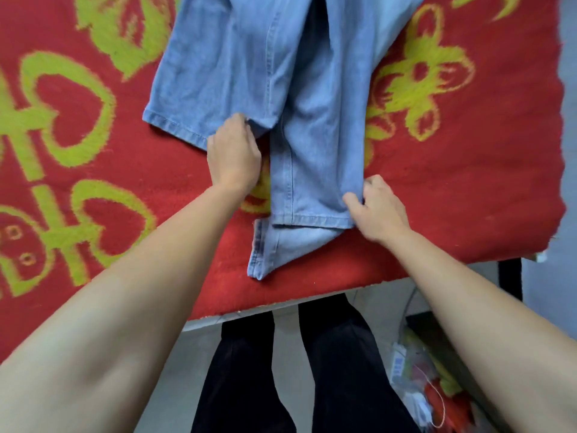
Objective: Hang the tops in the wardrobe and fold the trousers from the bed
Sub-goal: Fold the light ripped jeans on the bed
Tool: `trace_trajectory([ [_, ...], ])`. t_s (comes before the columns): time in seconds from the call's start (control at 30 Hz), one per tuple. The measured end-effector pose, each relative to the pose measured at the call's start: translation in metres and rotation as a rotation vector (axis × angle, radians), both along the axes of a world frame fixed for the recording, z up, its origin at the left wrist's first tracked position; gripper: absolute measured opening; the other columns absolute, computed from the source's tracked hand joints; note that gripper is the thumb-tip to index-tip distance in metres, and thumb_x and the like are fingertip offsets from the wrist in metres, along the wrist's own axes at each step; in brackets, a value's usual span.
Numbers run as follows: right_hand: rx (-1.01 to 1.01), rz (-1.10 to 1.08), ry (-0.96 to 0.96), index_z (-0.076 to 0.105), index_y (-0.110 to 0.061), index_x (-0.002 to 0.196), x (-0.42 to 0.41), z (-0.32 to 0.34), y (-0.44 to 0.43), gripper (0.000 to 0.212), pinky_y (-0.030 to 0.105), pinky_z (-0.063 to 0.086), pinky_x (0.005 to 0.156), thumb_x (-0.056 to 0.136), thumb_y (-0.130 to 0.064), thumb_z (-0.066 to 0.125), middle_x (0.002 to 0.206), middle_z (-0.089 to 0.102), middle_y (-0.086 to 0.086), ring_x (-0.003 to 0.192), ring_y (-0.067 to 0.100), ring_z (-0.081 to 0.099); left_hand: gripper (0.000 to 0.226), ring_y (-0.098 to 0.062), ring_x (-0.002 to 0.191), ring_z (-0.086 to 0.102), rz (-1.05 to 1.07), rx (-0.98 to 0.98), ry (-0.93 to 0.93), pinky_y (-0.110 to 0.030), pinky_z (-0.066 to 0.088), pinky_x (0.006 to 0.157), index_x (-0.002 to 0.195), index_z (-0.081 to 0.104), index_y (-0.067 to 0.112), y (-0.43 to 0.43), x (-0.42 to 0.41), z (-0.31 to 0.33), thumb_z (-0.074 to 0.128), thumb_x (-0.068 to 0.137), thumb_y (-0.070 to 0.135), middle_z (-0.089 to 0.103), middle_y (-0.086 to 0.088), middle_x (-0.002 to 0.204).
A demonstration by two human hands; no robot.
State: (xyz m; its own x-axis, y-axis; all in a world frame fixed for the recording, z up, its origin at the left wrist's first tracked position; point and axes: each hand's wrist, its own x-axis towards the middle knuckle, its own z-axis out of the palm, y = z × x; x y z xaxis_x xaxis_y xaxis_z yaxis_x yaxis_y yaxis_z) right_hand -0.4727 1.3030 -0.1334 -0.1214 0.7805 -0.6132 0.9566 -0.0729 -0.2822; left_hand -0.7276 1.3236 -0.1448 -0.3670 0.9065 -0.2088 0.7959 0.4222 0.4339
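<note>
Light blue jeans (265, 73) lie spread on a red bed cover (452, 198) with yellow-green patterns, their legs running toward me. My left hand (232, 151) grips the hem corner of the left leg, fingers curled into the cloth. My right hand (373, 206) pinches the right edge of the other leg just above its hem. That leg's end is doubled over, with a folded strip of denim (265, 248) poking out below the hem near the bed's front edge. The waist end is cut off at the top of the view.
The bed's front edge (281, 303) runs just below the jeans, and its right edge drops off beside a dark post (510, 276). On the floor at lower right sits a clear bag of colourful items (418, 379). My dark-trousered legs stand against the bed.
</note>
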Motion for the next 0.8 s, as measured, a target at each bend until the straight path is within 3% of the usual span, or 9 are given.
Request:
trace_trajectory([
  [0.07, 0.080, -0.201, 0.052, 0.058, -0.011, 0.083, -0.002, 0.002, 0.036, 0.054, 0.042, 0.042, 0.085, 0.099, -0.057, 0.033, 0.106, 0.058, 0.021, 0.103, 0.036, 0.056, 0.027, -0.041, 0.103, 0.057, 0.237, -0.060, -0.042, -0.046, 0.038, 0.083, 0.113, 0.052, 0.003, 0.011, -0.013, 0.005, 0.033, 0.099, 0.017, 0.062, -0.022, 0.110],
  [0.13, 0.227, -0.504, 0.128, 0.063, -0.011, 0.097, -0.009, 0.003, 0.085, 0.054, 0.036, 0.035, 0.090, 0.103, -0.052, 0.030, 0.113, 0.062, 0.021, 0.111, 0.033, 0.055, 0.030, -0.039, 0.109, 0.056, 0.506, -0.096, -0.037, -0.041, 0.037, 0.087, 0.119, 0.048, 0.000, 0.015, -0.043, 0.007, 0.032, 0.099, 0.016, 0.060, -0.023, 0.117],
  [0.23, 0.307, -0.745, 0.161, 0.050, -0.009, 0.133, -0.022, -0.004, 0.168, 0.042, 0.029, 0.029, 0.100, 0.103, -0.037, 0.039, 0.137, 0.055, 0.011, 0.130, 0.026, 0.047, 0.034, -0.039, 0.116, 0.052, 0.729, -0.063, 0.031, -0.038, 0.032, 0.091, 0.124, 0.046, -0.003, 0.014, -0.096, 0.011, 0.031, 0.099, 0.015, 0.057, -0.023, 0.125],
  [0.37, 0.158, -0.861, 0.315, 0.034, -0.006, 0.145, -0.050, -0.009, 0.229, 0.079, 0.024, 0.039, 0.103, 0.087, -0.050, 0.065, 0.147, 0.047, 0.007, 0.130, 0.018, 0.050, 0.036, -0.034, 0.113, 0.055, 0.822, -0.016, 0.025, -0.036, 0.038, 0.090, 0.126, 0.045, 0.005, 0.018, -0.129, 0.023, 0.032, 0.094, 0.015, 0.060, -0.016, 0.123],
  [0.47, 0.065, -0.976, 0.596, 0.049, -0.008, 0.120, -0.067, -0.011, 0.232, 0.045, 0.023, 0.055, 0.075, 0.087, -0.029, 0.072, 0.120, 0.063, 0.005, 0.096, 0.014, 0.065, 0.043, -0.033, 0.125, 0.045, 0.692, -0.044, 0.072, -0.042, 0.035, 0.101, 0.129, 0.044, 0.008, 0.024, -0.115, 0.036, 0.041, 0.087, 0.014, 0.049, -0.015, 0.133],
  [0.53, 0.101, -0.934, 0.654, 0.055, -0.007, 0.118, -0.069, -0.007, 0.223, 0.033, 0.021, 0.053, 0.068, 0.092, -0.025, 0.066, 0.108, 0.066, 0.004, 0.090, 0.014, 0.066, 0.052, -0.033, 0.130, 0.038, 0.465, -0.011, 0.215, -0.045, 0.031, 0.104, 0.133, 0.045, 0.012, 0.027, -0.088, 0.043, 0.047, 0.081, 0.020, 0.042, -0.013, 0.138],
  [0.6, 0.214, -0.740, 0.464, 0.063, -0.003, 0.114, -0.060, 0.001, 0.207, 0.034, 0.027, 0.047, 0.076, 0.097, -0.032, 0.058, 0.109, 0.068, 0.010, 0.100, 0.024, 0.065, 0.054, -0.034, 0.131, 0.036, 0.230, 0.099, 0.263, -0.045, 0.026, 0.107, 0.134, 0.047, 0.013, 0.034, -0.052, 0.048, 0.049, 0.083, 0.029, 0.039, -0.014, 0.142],
  [0.7, 0.302, -0.608, 0.286, 0.069, -0.001, 0.107, -0.031, 0.004, 0.161, 0.040, 0.035, 0.040, 0.074, 0.099, -0.036, 0.052, 0.107, 0.070, 0.022, 0.103, 0.034, 0.065, 0.055, -0.032, 0.126, 0.044, -0.063, 0.218, 0.122, -0.044, 0.035, 0.105, 0.131, 0.052, 0.009, 0.047, 0.005, 0.046, 0.054, 0.089, 0.044, 0.047, -0.015, 0.136],
  [0.8, 0.297, -0.621, 0.230, 0.069, 0.002, 0.103, 0.001, -0.004, 0.104, 0.039, 0.038, 0.038, 0.074, 0.101, -0.033, 0.050, 0.102, 0.069, 0.028, 0.099, 0.040, 0.065, 0.084, -0.024, 0.122, 0.051, -0.055, -0.041, -0.174, -0.040, 0.044, 0.098, 0.143, 0.038, 0.017, 0.054, 0.058, 0.039, 0.059, 0.080, 0.067, 0.054, -0.005, 0.133],
])
